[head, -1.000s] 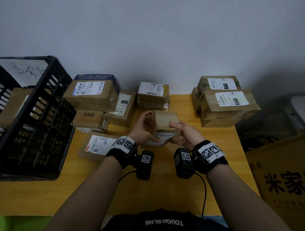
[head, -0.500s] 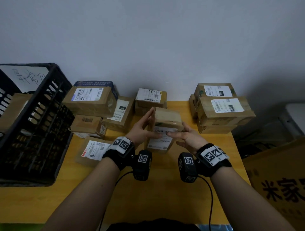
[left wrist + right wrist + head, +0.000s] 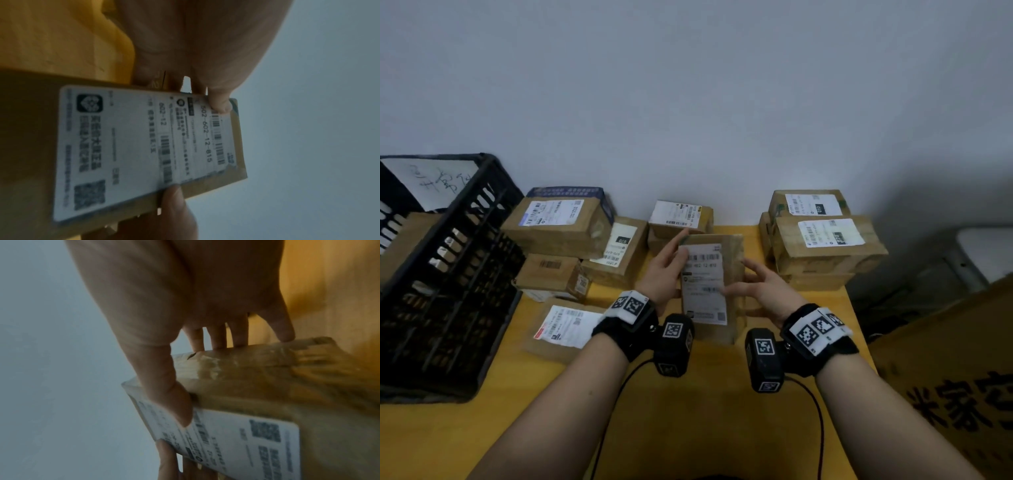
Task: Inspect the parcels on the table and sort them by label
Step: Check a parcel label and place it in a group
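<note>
Both hands hold a brown cardboard parcel [image 3: 710, 287] above the yellow table [image 3: 688, 418], tilted so its white label faces me. My left hand [image 3: 671, 260] grips the parcel's left edge with the thumb on the label near the barcode. My right hand [image 3: 746, 284] grips the right edge, thumb on the label and fingers behind the box. The left wrist view shows the label [image 3: 144, 146], printed 502-602-12-815. The right wrist view shows the taped side of the parcel [image 3: 267, 382].
Several labelled parcels lie at the back left [image 3: 558, 222], one [image 3: 681, 216] sits behind the held parcel, and a stack [image 3: 822, 236] stands at the back right. A flat parcel [image 3: 565, 325] lies near my left wrist. A black crate [image 3: 441, 274] fills the left side. A large carton [image 3: 955, 377] stands right of the table.
The parcel has been turned in both hands from showing a plain side to showing its label, and it now stands more upright. My head has tilted upward.
</note>
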